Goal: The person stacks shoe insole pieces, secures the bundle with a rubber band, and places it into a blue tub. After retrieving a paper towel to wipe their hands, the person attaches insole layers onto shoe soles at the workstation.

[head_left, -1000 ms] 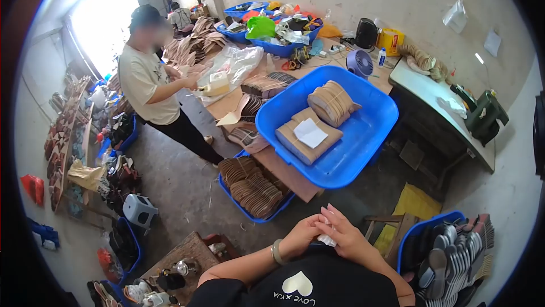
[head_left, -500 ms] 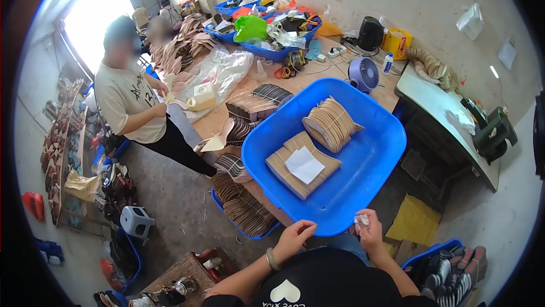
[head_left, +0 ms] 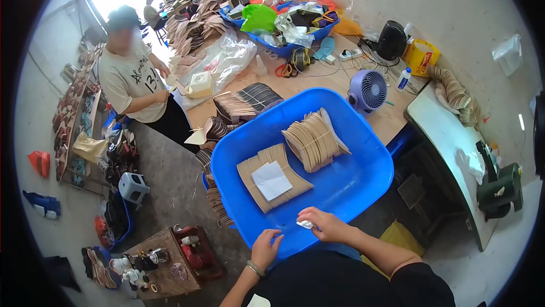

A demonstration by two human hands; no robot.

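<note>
White wad [head_left: 305,224] — small, crumpled, held in the right hand [head_left: 325,224]

A light-brown surface [head_left: 327,77] is overhung at its near edge by a large blue basin [head_left: 366,185]. Beyond the basin, a purple fan [head_left: 369,90], a white-and-blue bottle [head_left: 404,79] and a yellow container [head_left: 422,58] are borne by it. Farther left, a stack of dark-edged soles [head_left: 250,101], a white jug [head_left: 200,85] and clear plastic sheeting [head_left: 234,57] are laid out; at the back, cluttered blue tubs [head_left: 279,49] are supported near the wall.
</note>
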